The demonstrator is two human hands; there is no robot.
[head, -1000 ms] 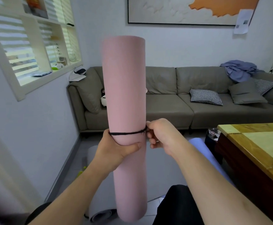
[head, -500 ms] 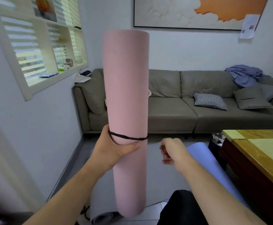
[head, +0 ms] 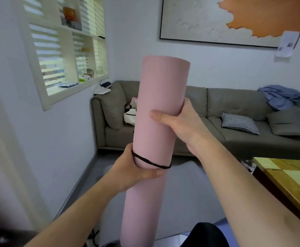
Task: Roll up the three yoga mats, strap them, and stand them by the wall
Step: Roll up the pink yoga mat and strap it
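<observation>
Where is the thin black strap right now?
In the head view, the thin black strap circles the rolled pink yoga mat below its middle, just above the left hand gripping the roll and well below the right hand.

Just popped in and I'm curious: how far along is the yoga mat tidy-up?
Done: the pink mat is rolled and has a black strap round it. In hand: the left hand grips it at the strap, the right hand higher up, holding it roughly upright. Left: standing it by the wall, and the grey mat lies unrolled on the floor.
</observation>
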